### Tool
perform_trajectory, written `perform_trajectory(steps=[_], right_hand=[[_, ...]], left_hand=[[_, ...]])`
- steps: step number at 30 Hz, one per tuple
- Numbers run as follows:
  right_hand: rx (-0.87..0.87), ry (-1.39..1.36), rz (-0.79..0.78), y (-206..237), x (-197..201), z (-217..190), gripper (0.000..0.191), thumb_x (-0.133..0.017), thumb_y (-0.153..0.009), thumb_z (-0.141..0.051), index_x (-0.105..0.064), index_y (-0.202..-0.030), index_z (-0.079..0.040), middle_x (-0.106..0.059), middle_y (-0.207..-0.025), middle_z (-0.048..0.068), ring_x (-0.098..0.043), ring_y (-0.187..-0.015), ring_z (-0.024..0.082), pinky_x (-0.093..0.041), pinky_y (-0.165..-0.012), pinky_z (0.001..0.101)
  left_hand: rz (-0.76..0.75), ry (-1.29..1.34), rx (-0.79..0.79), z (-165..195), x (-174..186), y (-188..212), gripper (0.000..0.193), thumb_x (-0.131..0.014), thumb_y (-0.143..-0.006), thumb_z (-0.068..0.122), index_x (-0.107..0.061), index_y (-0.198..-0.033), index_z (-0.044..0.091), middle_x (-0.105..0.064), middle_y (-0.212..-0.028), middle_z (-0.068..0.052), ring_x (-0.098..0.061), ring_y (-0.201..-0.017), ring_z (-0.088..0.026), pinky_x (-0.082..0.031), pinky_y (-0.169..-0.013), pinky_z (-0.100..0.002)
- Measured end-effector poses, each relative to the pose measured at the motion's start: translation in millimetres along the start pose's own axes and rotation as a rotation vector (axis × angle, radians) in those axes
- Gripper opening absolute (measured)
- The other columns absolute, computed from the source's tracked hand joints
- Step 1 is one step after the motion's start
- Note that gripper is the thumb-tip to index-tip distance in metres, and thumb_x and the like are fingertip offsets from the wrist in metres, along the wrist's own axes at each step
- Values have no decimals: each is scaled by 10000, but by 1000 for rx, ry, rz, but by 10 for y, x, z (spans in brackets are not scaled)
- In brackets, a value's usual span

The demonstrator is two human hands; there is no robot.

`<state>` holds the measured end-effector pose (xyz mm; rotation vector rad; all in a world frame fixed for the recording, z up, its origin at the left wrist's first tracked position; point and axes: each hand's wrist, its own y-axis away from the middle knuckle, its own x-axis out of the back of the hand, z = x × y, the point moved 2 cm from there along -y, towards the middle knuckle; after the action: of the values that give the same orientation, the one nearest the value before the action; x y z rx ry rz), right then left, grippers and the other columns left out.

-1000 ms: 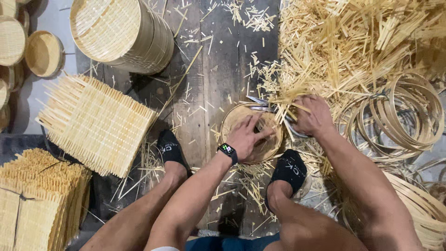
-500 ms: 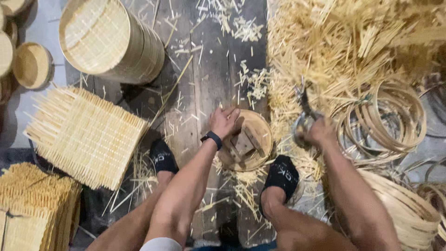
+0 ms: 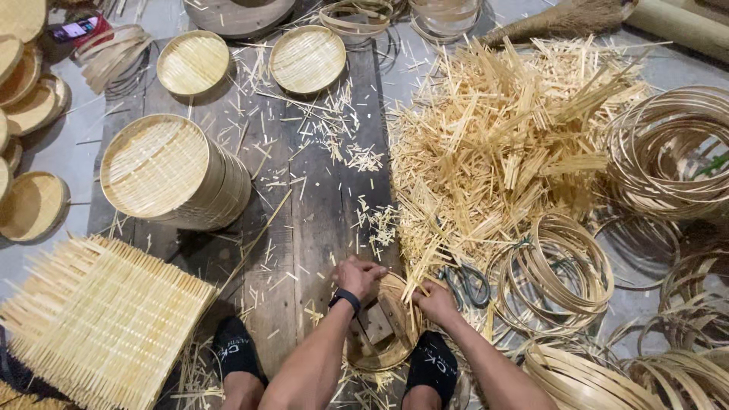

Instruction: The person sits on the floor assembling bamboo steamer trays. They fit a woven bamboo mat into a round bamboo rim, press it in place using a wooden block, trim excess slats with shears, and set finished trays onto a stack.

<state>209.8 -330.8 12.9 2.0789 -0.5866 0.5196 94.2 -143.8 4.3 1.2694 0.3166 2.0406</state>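
Bamboo tray (image 3: 387,334) half-hidden under both hands' clamped grip, left (image 3: 358,275), right (image 3: 437,302).

Round woven tray (image 3: 383,323) half hidden under both hands. Left hand (image 3: 358,276) fingertips tucked behind rim, grip unclear. Scissors (image 3: 465,282) partly buried in bamboo strips (image 3: 493,152). Square mat stack (image 3: 91,319) cut off at left edge.

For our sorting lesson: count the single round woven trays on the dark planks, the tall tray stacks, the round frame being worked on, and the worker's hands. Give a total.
Single round woven trays: 2
Tall tray stack: 1
Round frame: 1
Hands: 2, left hand, right hand
Total: 6
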Motion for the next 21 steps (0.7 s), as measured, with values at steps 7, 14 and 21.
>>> perform_trajectory(steps=[7,14,21], right_hand=[[-163,-457,-259,280,-49,261,387,-814,-855,-307,-716,-1074,-3,-784,-911,117,-755,-738,213,-631,-654,340],[-136,-704,-222,293,-209,434,279,-803,-851,-212,-803,-990,30,-754,-775,83,-700,-645,160,-616,-584,293],[-131,-689,-159,352,-135,354,262,-796,-872,-205,-808,-989,29,-758,-770,88,-698,-628,168,-602,-573,304]], left_hand=[[39,65,142,-721,289,198,308,-621,-969,403,-790,-1168,240,-792,-957,-131,-764,-846,-277,-609,-815,-419],[-104,433,170,-1111,450,319,350,-901,-734,297,-843,-1019,101,-830,-971,-83,-782,-883,-189,-592,-853,-328],[31,195,181,-1019,482,358,400,-875,-780,411,-843,-1082,150,-799,-1027,-114,-752,-930,-208,-565,-878,-330]])
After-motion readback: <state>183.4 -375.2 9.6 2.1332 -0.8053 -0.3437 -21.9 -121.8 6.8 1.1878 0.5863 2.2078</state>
